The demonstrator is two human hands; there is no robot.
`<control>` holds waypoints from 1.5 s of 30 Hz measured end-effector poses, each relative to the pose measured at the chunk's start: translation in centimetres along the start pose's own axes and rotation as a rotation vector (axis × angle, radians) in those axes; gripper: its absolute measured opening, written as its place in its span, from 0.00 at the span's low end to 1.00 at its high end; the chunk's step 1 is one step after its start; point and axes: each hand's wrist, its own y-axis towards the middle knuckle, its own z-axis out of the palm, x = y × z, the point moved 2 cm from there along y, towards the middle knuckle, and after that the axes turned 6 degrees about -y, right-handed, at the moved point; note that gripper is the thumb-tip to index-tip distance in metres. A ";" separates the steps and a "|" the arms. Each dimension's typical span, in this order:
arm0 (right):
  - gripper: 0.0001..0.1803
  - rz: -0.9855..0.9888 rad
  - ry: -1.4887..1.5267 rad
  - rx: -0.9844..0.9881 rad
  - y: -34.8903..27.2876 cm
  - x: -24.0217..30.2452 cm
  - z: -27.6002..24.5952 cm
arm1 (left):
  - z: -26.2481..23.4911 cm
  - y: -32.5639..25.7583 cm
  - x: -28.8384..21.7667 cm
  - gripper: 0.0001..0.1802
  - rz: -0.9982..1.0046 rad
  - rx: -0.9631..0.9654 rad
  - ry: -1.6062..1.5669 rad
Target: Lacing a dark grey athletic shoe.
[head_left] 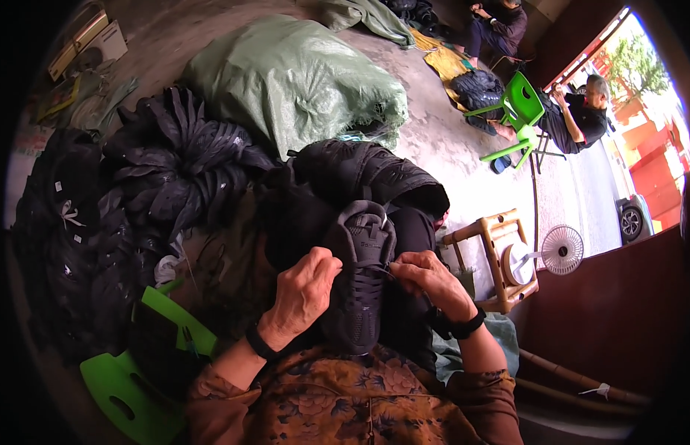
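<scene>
A black lace-up shoe upper (360,297) lies on my lap, its grey-lined opening and tongue pointing away from me. Dark laces cross its front. My right hand (426,278) is closed at the shoe's right side, thumb and fingers pinching a thin lace by the upper eyelets. On the left side my left hand (304,289) is curled, its fingertips pressed together beside the eyelets; what they pinch is too small to make out. Black bands circle both wrists. A bundle of black shoe uppers (367,174) rests across my knees just beyond the shoe.
Piles of black uppers (174,159) lie at the left, near a big green woven sack (286,81). A green plastic chair (130,400) stands lower left. To the right, a bamboo stool (497,259) carries a small white fan (562,250). Two people sit farther off by another green chair (521,104).
</scene>
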 end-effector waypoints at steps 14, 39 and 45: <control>0.15 -0.254 -0.552 -0.309 0.7 -0.6 1.7 | -1.6 0.4 1.1 0.07 -0.268 -0.076 -0.251; 0.13 -0.322 -0.340 -0.344 1.3 -1.2 2.3 | 0.6 3.0 -2.5 0.06 0.155 0.169 0.478; 0.14 -0.386 -0.636 -0.474 0.9 0.1 0.8 | -1.4 4.8 -1.6 0.02 0.391 0.348 0.388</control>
